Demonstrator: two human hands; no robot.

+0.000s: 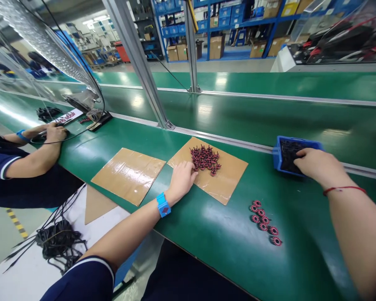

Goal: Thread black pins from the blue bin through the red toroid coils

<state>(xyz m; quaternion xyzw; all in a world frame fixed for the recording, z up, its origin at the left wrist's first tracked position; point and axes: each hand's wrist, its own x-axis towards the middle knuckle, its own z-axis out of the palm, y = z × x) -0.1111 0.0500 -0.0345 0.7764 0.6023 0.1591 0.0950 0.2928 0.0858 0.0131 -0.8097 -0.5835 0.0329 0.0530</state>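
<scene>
my left hand [182, 179] is resting open at the edge of the coil pile [205, 159] on the card [225, 179]; my right hand [316, 164] is reaching into the bin [277, 156], grip hidden. seemingly midway: a coil row [265, 223] is lying on the surface [225, 246].
</scene>
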